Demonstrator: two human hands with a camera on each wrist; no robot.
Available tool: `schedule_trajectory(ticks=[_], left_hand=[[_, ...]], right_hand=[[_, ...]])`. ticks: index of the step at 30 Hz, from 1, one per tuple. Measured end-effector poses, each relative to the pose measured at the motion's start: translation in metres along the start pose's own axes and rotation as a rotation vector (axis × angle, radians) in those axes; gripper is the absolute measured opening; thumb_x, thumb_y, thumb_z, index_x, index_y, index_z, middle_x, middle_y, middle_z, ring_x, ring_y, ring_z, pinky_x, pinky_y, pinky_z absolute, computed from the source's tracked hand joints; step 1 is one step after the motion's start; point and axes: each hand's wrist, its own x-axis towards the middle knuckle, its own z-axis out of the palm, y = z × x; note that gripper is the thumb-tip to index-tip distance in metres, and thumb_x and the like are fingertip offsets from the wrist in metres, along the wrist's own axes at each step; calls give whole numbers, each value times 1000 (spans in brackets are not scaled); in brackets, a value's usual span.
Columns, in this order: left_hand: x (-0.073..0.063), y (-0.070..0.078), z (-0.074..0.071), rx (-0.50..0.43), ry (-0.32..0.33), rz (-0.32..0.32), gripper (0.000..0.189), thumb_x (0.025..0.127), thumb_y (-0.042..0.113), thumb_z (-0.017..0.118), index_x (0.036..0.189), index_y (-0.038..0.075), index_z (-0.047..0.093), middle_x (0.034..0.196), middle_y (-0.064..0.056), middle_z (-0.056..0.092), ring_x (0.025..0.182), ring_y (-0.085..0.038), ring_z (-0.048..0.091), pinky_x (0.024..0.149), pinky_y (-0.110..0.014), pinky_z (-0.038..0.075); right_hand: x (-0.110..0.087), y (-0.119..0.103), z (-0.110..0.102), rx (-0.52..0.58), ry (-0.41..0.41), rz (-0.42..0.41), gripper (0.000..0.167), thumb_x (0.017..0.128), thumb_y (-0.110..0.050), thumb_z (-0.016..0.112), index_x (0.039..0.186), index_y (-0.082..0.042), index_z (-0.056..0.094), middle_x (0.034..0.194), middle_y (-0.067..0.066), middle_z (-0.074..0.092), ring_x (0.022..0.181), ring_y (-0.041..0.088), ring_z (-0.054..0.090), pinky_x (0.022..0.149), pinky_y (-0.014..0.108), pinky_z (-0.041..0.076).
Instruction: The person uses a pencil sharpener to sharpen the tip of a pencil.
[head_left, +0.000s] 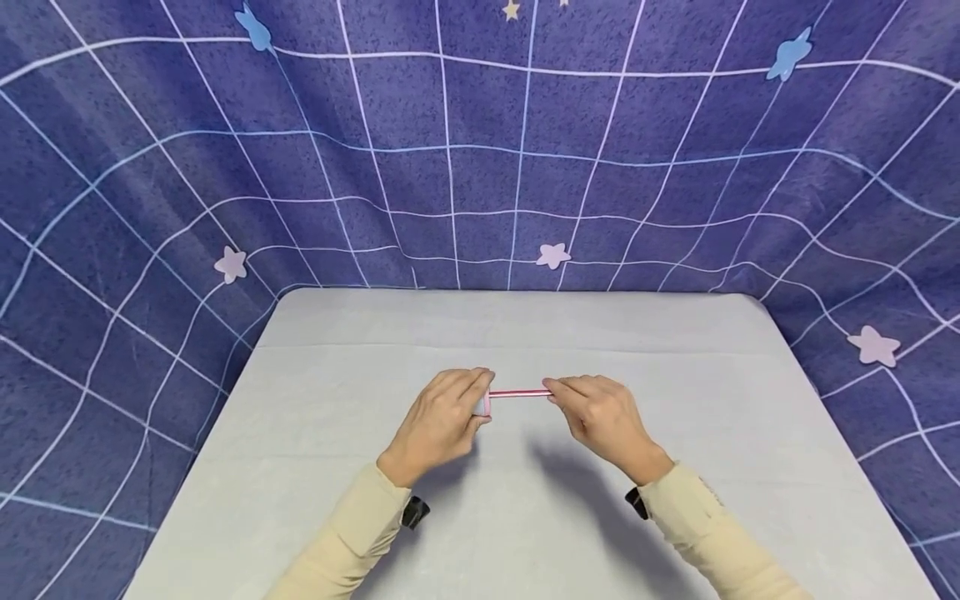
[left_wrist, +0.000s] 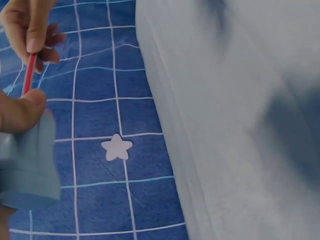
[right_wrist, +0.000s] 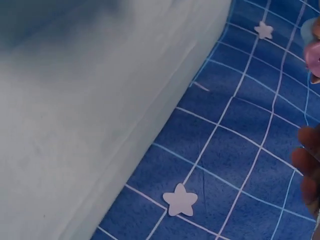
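My left hand grips a light-blue pencil sharpener with a pink front; the palm and fingers cover much of its body. A red pencil with a pale stripe runs level from the pink front across to my right hand. There the thumb and fingertips pinch the pencil's far end. Both hands are held up over the white-covered table, casting shadows on it. The left wrist view shows the left thumb lying on top of the sharpener, close to where the pencil meets it.
A white cloth covers the table. Behind it and along both sides hangs a dark-blue curtain with a grid of pale lines and star shapes. Dark wrist devices show at both beige cuffs.
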Motion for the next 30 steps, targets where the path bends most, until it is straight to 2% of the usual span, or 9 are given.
schedule_trajectory(ticks=[4,7,12,15,17,21,24,27,30], left_hand=[[-1,-3,-1,-148,-99,-105,54,71,19,81,116,-4,63,112,-14,68,102,-26,65,93,-36,50],[3,-8,-8,-286,-190,-185,52,72,17,81,117,-2,63,113,-14,68,103,-25,65,93,-37,51],[13,-19,-23,-512,-376,-300,48,75,15,78,119,3,64,104,-7,70,86,-15,64,77,-30,54],[17,-23,-27,-590,-467,-319,45,77,16,77,119,4,64,98,-4,69,77,-8,58,72,-24,52],[17,-24,-27,-617,-495,-322,44,78,16,76,118,4,64,95,-2,69,75,-6,57,71,-22,51],[16,-18,-22,-610,-488,-309,42,77,14,76,116,3,64,92,-3,68,73,-8,57,68,-22,51],[12,-11,-15,-513,-435,-264,46,76,15,78,117,1,63,99,-6,69,82,-15,63,75,-28,54],[7,-6,-8,-331,-298,-138,49,74,17,79,117,-2,63,109,-10,69,95,-22,66,88,-34,53],[3,-2,0,-124,-93,6,53,70,17,82,115,-3,64,112,-13,68,102,-25,65,93,-36,50]], right_hand=[[0,-1,4,-67,61,-79,28,99,-14,46,100,-5,73,90,4,73,73,19,69,63,32,56],[-1,-2,6,-111,99,-127,27,98,-8,46,104,-5,72,96,4,73,79,20,69,69,33,56],[-4,-1,7,-189,131,-174,26,97,-9,48,109,-8,72,103,3,73,89,19,70,79,35,55],[-5,-1,6,-209,160,-197,25,96,-10,51,108,-9,73,103,2,73,89,19,70,79,35,56],[-5,-1,7,-207,179,-215,23,95,-9,53,107,-9,73,102,2,74,86,19,70,75,34,56],[-6,-1,7,-192,195,-224,22,94,-7,54,103,-10,74,94,-1,74,68,14,66,55,26,51],[-9,-2,5,-150,150,-186,23,97,-12,51,99,-10,74,86,-3,74,55,11,58,45,22,44],[-11,-4,2,-30,43,-71,29,100,-22,48,95,-10,74,79,-3,73,49,9,55,42,21,44],[-8,-5,-4,180,-137,145,25,96,-26,56,95,-11,75,74,-4,72,45,2,48,39,18,39]])
